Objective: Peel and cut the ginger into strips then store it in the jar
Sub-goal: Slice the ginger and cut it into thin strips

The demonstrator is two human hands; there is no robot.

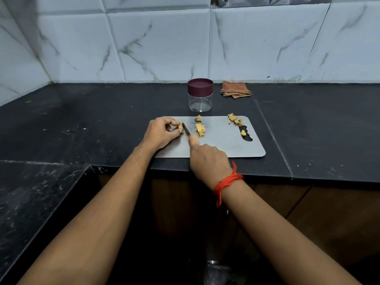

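A thin grey rectangular cutting board (226, 147) lies on the black stone table (102, 120), close to its front edge. The left hand (161, 133) rests on the board's left end, its fingers (172, 120) curled, pinching with the thumb a small yellow piece of ginger (180, 126) down on the board. The right hand (209, 161) grips a small dark-bladed knife (186, 131). Its fingers are wrapped round the handle, which the hand hides, and the index finger lies stretched forward toward the blade. The blade stands just to the right of the pinched piece; whether it touches or has entered the ginger I cannot tell. To the right of the blade, near the board's middle, lies a small heap of cut yellow ginger slices (200, 129), and a brownish ginger lump (198, 118) sits at the far edge. A cluster of peel scraps (234, 119) lies at the far right corner, and one yellow bit (243, 132) sits in the board's handle slot. Just behind the board stands a clear round jar (199, 103) with a maroon lid (200, 87) on it. A folded orange checked cloth (235, 89) lies to its right, near the white marbled tile wall (164, 48). A red thread (227, 181) is tied round the right wrist.
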